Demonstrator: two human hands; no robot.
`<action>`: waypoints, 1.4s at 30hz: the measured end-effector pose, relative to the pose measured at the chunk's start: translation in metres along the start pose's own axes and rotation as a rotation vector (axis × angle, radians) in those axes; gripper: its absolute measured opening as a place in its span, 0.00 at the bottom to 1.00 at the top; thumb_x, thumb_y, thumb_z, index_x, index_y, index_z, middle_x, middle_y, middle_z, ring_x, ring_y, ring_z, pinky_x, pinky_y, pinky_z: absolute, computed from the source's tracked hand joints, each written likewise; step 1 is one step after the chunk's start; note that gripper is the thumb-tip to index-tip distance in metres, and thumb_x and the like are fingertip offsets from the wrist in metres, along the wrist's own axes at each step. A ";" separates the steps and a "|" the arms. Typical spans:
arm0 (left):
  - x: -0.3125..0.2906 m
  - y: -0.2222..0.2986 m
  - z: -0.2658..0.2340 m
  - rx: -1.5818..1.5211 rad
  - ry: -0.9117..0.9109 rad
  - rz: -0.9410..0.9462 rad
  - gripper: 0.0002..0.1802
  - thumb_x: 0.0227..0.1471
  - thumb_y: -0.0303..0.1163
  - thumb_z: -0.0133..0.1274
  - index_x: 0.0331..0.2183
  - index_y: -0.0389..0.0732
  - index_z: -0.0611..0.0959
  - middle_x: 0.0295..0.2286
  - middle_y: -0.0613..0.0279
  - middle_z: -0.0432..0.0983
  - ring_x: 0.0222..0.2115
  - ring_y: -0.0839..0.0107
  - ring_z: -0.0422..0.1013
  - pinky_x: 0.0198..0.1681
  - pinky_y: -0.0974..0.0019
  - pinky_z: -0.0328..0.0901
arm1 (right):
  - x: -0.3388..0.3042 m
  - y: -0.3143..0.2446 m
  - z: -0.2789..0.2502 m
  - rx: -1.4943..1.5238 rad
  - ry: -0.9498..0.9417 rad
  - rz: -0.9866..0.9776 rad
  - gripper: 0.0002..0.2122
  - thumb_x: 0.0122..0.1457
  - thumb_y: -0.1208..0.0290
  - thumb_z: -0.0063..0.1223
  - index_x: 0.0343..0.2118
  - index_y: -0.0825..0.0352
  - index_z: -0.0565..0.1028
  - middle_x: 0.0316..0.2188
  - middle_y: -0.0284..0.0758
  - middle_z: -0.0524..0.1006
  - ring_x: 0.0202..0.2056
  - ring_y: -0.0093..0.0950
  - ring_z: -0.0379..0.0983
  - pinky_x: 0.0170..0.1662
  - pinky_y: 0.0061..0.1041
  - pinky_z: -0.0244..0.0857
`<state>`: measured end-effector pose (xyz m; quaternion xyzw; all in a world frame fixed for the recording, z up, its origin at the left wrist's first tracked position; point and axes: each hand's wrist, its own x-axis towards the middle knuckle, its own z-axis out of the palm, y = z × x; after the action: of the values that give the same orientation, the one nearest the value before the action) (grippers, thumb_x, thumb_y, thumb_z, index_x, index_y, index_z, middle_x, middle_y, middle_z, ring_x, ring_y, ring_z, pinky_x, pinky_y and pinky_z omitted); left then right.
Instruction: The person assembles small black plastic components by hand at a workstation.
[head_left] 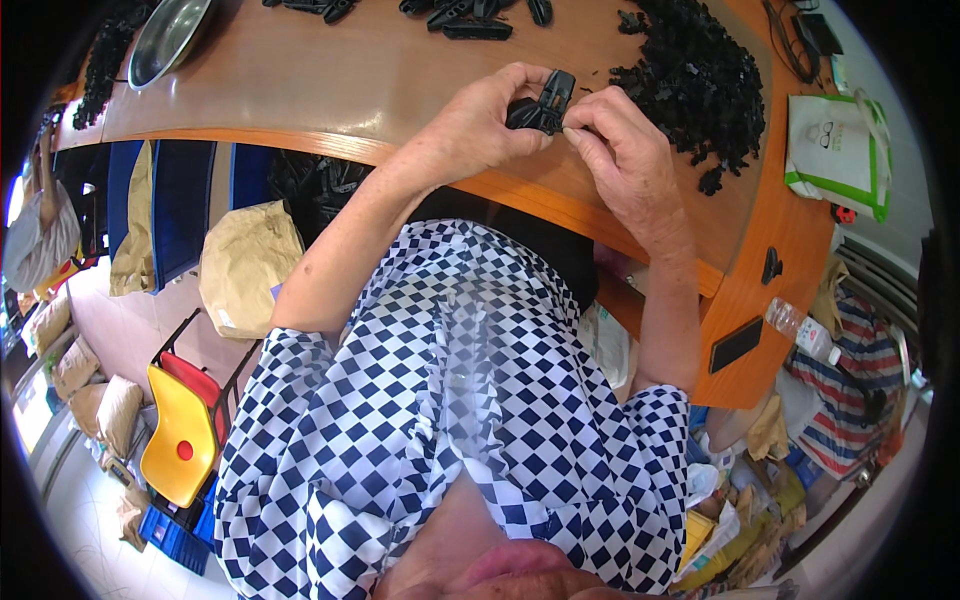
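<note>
Black plastic part point(557, 92) we gripped in our left hand point(492, 122)
Our right hand point(630, 155) pinched its edge, likely for steadiness.

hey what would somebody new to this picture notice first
Probably the checked blue and white fabric top in the centre, then the curved yellow chair at lower left. At upper right lies a heap of small black parts; left of it, the left hand holds a boxy black piece, the right hand at its edge.

Table point(300, 85): bowl point(172, 42) left, parts heap point(700, 85) right; workpiece point(555, 92) in left hand point(490, 122).
</note>
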<state>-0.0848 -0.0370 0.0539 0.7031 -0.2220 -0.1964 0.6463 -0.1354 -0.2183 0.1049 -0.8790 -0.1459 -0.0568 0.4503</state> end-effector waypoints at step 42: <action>-0.029 0.018 0.000 0.541 -0.076 -0.202 0.16 0.53 0.27 0.53 0.45 0.40 0.71 0.30 0.54 0.75 0.33 0.65 0.74 0.35 0.65 0.67 | -0.065 0.041 0.007 -0.018 0.399 0.419 0.11 0.55 0.73 0.56 0.41 0.67 0.73 0.35 0.32 0.74 0.37 0.22 0.73 0.39 0.24 0.67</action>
<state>-0.1094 -0.0214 0.0713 0.8605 -0.2194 -0.2196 0.4038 -0.1853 -0.2484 0.0537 -0.8653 0.1308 -0.1359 0.4645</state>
